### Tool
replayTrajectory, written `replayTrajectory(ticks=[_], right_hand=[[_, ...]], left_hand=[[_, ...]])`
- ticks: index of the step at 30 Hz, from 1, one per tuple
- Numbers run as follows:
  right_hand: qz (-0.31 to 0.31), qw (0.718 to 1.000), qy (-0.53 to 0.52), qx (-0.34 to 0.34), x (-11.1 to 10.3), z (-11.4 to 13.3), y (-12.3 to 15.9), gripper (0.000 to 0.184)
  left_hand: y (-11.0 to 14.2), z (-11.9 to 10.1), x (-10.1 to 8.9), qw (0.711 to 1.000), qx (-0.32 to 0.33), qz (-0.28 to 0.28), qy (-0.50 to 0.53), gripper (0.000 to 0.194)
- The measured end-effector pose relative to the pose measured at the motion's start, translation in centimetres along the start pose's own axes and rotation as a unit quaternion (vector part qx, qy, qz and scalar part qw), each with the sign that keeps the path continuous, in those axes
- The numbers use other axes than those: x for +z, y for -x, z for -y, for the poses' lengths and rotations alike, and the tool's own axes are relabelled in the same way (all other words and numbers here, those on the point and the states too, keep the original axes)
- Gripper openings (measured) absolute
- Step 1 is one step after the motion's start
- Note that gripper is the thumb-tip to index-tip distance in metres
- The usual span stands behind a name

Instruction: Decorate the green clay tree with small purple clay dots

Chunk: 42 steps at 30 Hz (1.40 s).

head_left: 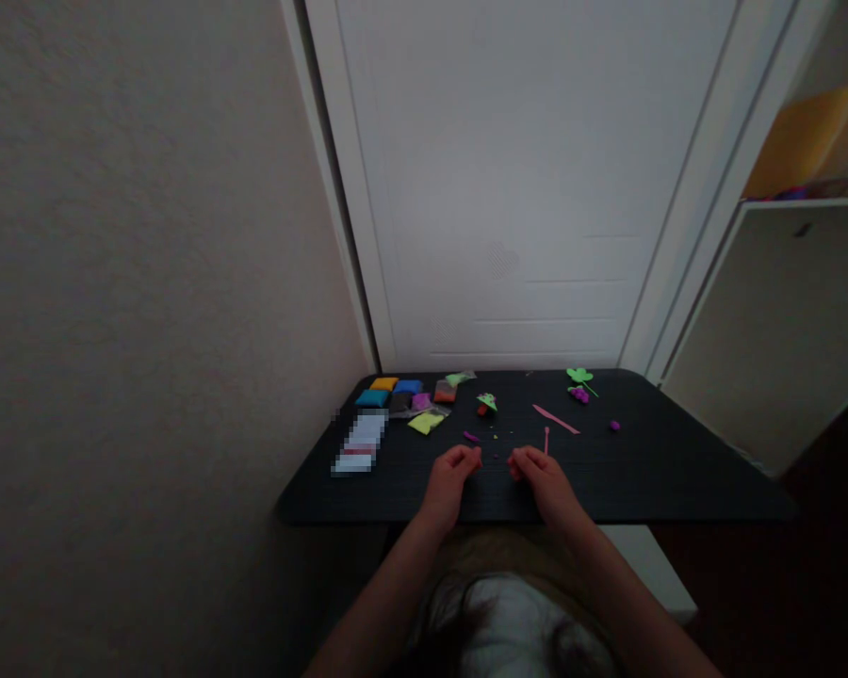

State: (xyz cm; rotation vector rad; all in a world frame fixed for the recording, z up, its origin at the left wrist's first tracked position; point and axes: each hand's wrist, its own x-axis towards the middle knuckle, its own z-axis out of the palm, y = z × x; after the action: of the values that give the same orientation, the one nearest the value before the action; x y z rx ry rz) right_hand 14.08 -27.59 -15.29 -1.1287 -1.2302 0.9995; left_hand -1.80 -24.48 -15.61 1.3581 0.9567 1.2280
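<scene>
My left hand (450, 476) rests on the near part of a black table (678, 471), fingers curled in; whether it holds anything is hidden. My right hand (543, 476) lies beside it, fingers curled likewise. Between and just beyond them lie tiny crumbs of clay and a purple clay piece (470, 437). A short pink tool (546, 440) stands just past my right hand, and a longer pink modelling tool (555, 419) lies behind it. A small green and red clay figure (486, 404) sits in the table's middle.
Several coloured clay packets (402, 395) and a yellow-green piece (426, 422) lie at the back left, with a blurred box (360, 443) nearer. A green clay leaf with purple bits (579, 382) and a purple ball (614, 426) lie right. A white door stands behind, a shelf at right.
</scene>
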Motion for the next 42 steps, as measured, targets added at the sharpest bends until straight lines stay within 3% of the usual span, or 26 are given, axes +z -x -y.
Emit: replayTrajectory(ticks=[29, 36, 42], right_hand=[[-0.005, 1.0, 0.0, -0.003, 0.1, -0.1, 0.0, 0.032], [-0.004, 1.0, 0.005, -0.002, 0.1, -0.1, 0.0, 0.034], [-0.005, 1.0, 0.01, -0.001, 0.1, -0.1, 0.2, 0.034]], left_hand=[[0.2, -0.4, -0.1, 0.999, -0.014, 0.029, 0.006, 0.022], [-0.2, 0.6, -0.3, 0.999, -0.007, -0.007, 0.051, 0.02], [-0.4, 0.7, -0.3, 0.996, -0.02, -0.005, 0.091, 0.02]])
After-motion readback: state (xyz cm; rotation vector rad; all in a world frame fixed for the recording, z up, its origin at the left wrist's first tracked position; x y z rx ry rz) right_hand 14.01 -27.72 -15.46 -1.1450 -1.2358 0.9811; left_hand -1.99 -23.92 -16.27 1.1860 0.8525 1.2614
